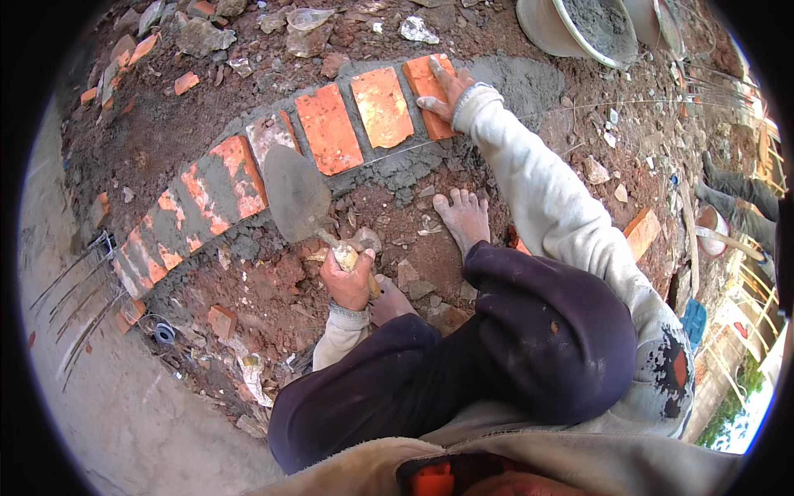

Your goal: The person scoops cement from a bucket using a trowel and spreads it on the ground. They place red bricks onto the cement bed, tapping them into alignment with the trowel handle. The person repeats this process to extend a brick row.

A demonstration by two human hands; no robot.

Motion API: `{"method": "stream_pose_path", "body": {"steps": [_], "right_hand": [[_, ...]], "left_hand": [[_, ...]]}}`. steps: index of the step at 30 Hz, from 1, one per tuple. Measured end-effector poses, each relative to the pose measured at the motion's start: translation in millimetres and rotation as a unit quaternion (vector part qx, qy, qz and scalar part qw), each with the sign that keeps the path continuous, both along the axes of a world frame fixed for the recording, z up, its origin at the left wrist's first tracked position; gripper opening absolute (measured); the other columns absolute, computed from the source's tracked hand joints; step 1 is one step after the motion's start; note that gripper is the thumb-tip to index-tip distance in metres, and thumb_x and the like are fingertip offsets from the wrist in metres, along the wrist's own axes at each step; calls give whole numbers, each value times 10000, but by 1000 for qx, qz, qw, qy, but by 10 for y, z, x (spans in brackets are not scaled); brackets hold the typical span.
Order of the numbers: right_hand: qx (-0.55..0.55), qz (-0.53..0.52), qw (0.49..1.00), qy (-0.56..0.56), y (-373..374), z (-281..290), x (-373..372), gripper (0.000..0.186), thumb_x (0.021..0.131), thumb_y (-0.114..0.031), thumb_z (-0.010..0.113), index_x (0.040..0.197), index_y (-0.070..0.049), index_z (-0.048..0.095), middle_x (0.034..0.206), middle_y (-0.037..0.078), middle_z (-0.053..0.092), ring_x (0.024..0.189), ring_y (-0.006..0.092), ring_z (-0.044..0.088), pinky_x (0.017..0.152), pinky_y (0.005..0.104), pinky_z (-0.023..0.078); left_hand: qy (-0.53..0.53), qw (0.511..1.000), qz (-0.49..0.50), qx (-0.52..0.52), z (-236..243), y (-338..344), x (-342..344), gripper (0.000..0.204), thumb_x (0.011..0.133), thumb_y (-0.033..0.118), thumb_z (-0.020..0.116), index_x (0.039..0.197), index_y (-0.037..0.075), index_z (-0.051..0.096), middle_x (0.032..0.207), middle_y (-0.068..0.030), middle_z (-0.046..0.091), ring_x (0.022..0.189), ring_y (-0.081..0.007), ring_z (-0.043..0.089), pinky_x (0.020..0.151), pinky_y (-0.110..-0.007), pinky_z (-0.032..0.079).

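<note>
My left hand [347,281] is closed round the handle of a trowel [295,194]. The blade, grey with mortar, hangs over the near edge of the brick row. My right hand [447,89] lies on the last brick [426,83] at the row's right end, fingers spread across its top and side. Next to it sit an orange brick [382,107] and another brick [328,130], with gaps between them. Farther left, mortar-smeared bricks [203,198] stand close together. Wet mortar [521,83] spreads under and beyond the row. A thin string [405,151] runs along its near side.
Two buckets stand at the top right, one a mortar bucket [564,29]. Rebar ends [78,273] stick out at the left beside a concrete surface [107,388]. Rubble [203,37] and a loose brick [641,233] lie on the soil. Another person's legs [740,198] show at right.
</note>
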State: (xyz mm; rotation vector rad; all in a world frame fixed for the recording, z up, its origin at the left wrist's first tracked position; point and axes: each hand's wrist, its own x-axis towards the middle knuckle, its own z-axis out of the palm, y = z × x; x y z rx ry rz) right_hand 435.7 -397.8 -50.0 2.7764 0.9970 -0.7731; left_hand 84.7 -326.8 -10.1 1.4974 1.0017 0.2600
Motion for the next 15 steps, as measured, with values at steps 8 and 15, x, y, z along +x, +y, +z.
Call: {"method": "stream_pose_path", "body": {"steps": [8, 15], "right_hand": [[22, 68, 997, 23, -856, 440, -193, 774, 928, -533, 427, 1491, -82, 148, 1240, 220, 545, 1137, 376, 549, 1004, 580, 349], [372, 98, 922, 47, -775, 743, -620, 381, 880, -161, 594, 1209, 19, 529, 1082, 211, 602, 993, 338, 604, 872, 390, 485]], "left_hand": [[13, 999, 29, 12, 10, 21, -107, 171, 763, 102, 704, 843, 13, 582, 674, -38, 594, 586, -137, 552, 566, -293, 444], [-7, 1000, 12, 13, 75, 10, -10, 212, 807, 131, 707, 917, 4, 578, 731, -33, 602, 654, -105, 561, 615, -258, 456]]}}
